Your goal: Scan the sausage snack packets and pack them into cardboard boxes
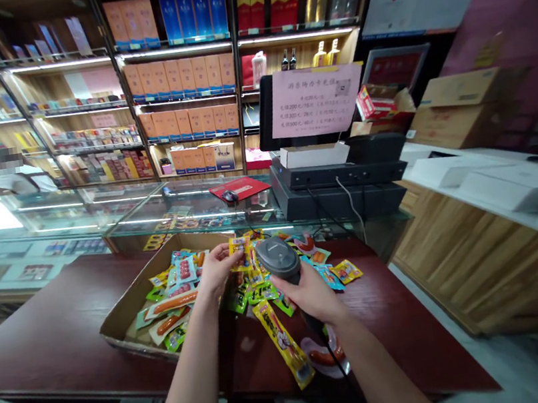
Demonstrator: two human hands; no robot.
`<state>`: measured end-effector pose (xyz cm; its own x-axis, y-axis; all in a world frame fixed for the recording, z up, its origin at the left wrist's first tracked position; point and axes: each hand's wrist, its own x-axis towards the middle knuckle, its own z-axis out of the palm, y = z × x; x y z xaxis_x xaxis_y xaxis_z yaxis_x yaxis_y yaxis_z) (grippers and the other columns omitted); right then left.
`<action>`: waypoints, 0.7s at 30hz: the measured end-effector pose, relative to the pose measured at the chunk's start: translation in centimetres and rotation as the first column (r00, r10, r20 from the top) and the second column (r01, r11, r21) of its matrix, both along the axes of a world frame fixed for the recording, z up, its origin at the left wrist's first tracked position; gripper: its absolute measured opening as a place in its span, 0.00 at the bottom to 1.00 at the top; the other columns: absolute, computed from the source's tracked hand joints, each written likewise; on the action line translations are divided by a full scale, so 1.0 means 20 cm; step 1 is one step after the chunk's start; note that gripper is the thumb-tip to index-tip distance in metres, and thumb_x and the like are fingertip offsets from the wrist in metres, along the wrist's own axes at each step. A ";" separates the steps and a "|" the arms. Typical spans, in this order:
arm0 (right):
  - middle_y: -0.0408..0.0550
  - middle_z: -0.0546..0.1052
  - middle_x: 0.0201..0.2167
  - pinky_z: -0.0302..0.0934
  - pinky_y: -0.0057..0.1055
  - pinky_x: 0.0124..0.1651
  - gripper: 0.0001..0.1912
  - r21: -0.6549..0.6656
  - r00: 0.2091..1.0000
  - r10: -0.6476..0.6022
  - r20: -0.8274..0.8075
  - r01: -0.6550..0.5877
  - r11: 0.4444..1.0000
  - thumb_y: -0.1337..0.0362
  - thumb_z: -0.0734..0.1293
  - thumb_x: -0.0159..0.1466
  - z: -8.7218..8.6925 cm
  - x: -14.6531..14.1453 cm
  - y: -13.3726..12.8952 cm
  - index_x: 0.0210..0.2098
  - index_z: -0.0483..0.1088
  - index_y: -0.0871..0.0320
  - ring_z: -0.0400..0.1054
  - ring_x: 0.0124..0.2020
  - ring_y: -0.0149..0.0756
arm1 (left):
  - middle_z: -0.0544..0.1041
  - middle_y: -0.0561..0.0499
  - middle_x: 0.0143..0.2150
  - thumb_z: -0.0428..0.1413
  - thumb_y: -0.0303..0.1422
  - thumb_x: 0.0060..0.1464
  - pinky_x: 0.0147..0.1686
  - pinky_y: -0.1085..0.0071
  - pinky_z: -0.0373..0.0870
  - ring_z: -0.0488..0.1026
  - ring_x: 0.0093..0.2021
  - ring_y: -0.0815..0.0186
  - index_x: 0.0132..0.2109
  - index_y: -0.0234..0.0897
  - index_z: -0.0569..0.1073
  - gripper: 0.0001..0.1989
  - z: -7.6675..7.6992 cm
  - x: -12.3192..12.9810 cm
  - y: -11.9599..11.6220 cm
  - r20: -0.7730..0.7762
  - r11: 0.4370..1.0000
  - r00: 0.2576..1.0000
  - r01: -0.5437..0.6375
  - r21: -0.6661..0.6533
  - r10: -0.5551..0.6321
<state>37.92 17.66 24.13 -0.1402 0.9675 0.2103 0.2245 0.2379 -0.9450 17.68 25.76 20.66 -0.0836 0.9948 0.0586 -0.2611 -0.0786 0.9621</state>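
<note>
My right hand (310,289) is wrapped round the handle of a dark grey barcode scanner (279,257), its cable hanging down toward me. To the left of the scanner head, my left hand (218,266) pinches a small yellow snack packet (240,253). Beneath both hands lies a loose pile of green, yellow and blue snack packets (262,291). A long yellow packet (284,344) rests nearer to me, beside a clear-wrapped curved sausage (326,354). Left of my left hand, a shallow cardboard box (115,322) holds several packets and wrapped sausages (175,301).
The dark red table (55,327) meets a glass display counter (149,209) at its far side. On the counter stand a monitor (266,114) with a pink paper sign and a red mouse pad (247,188). Boxed goods line the shelves behind. A person (17,175) is at the far left.
</note>
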 end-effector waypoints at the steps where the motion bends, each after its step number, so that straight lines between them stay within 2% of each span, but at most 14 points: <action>1: 0.42 0.75 0.20 0.67 0.33 0.29 0.15 -0.022 1.000 0.022 -0.009 -0.022 1.000 0.55 0.72 0.58 0.03 0.01 0.01 0.41 0.72 0.56 0.71 0.23 0.39 | 0.82 0.48 0.33 0.74 0.42 0.31 0.35 0.70 0.74 0.78 0.31 0.65 0.38 0.34 0.77 0.26 0.03 -0.06 -0.01 -0.051 0.999 0.998 -0.032 0.018 0.033; 4: 0.38 0.70 0.16 0.60 0.30 0.21 0.14 -0.105 0.996 0.091 -0.021 -0.093 0.990 0.53 0.72 0.59 0.10 0.03 0.05 0.37 0.69 0.55 0.62 0.16 0.33 | 0.81 0.48 0.32 0.70 0.43 0.39 0.32 0.69 0.75 0.78 0.30 0.62 0.42 0.35 0.77 0.24 0.12 -0.27 -0.04 -0.278 0.982 0.942 -0.176 0.066 0.187; 7: 0.37 0.67 0.15 0.57 0.29 0.20 0.15 -0.127 0.983 0.182 0.020 -0.178 0.976 0.52 0.72 0.59 0.12 0.07 0.09 0.30 0.65 0.54 0.59 0.14 0.30 | 0.82 0.47 0.35 0.67 0.40 0.43 0.35 0.68 0.75 0.79 0.35 0.60 0.43 0.37 0.79 0.19 0.18 -0.45 -0.06 -0.534 0.913 0.741 -0.361 0.192 0.406; 9: 0.37 0.67 0.14 0.57 0.29 0.20 0.16 -0.138 0.974 0.221 0.054 -0.212 0.967 0.51 0.71 0.59 0.13 0.10 0.12 0.29 0.65 0.54 0.60 0.14 0.30 | 0.82 0.47 0.37 0.67 0.37 0.43 0.40 0.67 0.75 0.79 0.39 0.59 0.42 0.38 0.80 0.17 0.21 -0.47 -0.07 -0.606 0.878 0.638 -0.391 0.276 0.475; 10: 0.38 0.68 0.14 0.56 0.29 0.20 0.16 -0.147 0.971 0.231 0.064 -0.220 0.964 0.51 0.71 0.59 0.13 0.11 0.14 0.29 0.65 0.54 0.59 0.14 0.30 | 0.82 0.47 0.37 0.67 0.36 0.43 0.41 0.67 0.75 0.79 0.40 0.59 0.42 0.38 0.80 0.16 0.21 -0.45 -0.07 -0.603 0.876 0.637 -0.380 0.296 0.480; 12: 0.37 0.67 0.13 0.55 0.28 0.19 0.16 -0.156 0.968 0.239 0.078 -0.225 0.962 0.51 0.71 0.59 0.15 0.14 0.17 0.28 0.66 0.55 0.59 0.13 0.29 | 0.82 0.47 0.36 0.66 0.35 0.45 0.40 0.68 0.74 0.78 0.39 0.60 0.41 0.38 0.80 0.14 0.20 -0.32 -0.08 -0.560 0.903 0.709 -0.314 0.293 0.429; 15: 0.37 0.67 0.13 0.54 0.28 0.19 0.16 -0.111 0.971 0.210 0.112 -0.198 0.974 0.52 0.72 0.58 0.22 0.20 0.24 0.27 0.66 0.55 0.58 0.13 0.28 | 0.82 0.47 0.36 0.64 0.35 0.50 0.34 0.70 0.73 0.77 0.35 0.61 0.41 0.39 0.81 0.10 0.13 -0.02 -0.12 -0.544 0.951 0.795 -0.132 0.280 0.270; 18: 0.37 0.66 0.12 0.54 0.28 0.20 0.15 -0.025 0.979 0.169 0.114 -0.168 0.986 0.53 0.72 0.59 0.32 0.27 0.30 0.26 0.68 0.56 0.58 0.13 0.28 | 0.81 0.47 0.33 0.61 0.34 0.54 0.35 0.70 0.71 0.76 0.33 0.62 0.38 0.40 0.82 0.06 -0.03 0.20 -0.18 -0.655 0.957 0.749 0.105 0.269 0.102; 19: 0.38 0.66 0.13 0.54 0.27 0.19 0.16 -0.023 0.980 0.175 0.094 -0.174 0.984 0.53 0.72 0.60 0.34 0.29 0.31 0.26 0.68 0.56 0.58 0.13 0.28 | 0.81 0.48 0.32 0.60 0.35 0.55 0.36 0.69 0.71 0.76 0.32 0.62 0.38 0.41 0.82 0.06 -0.09 0.23 -0.19 -0.670 0.955 0.737 0.131 0.266 0.086; 21: 0.38 0.66 0.13 0.54 0.26 0.19 0.16 -0.063 0.973 0.231 0.031 -0.228 0.972 0.52 0.72 0.60 0.37 0.33 0.33 0.26 0.69 0.57 0.58 0.14 0.27 | 0.80 0.47 0.33 0.59 0.36 0.57 0.37 0.69 0.71 0.76 0.33 0.61 0.39 0.41 0.81 0.07 -0.19 0.20 -0.21 -0.702 0.954 0.707 0.147 0.263 0.085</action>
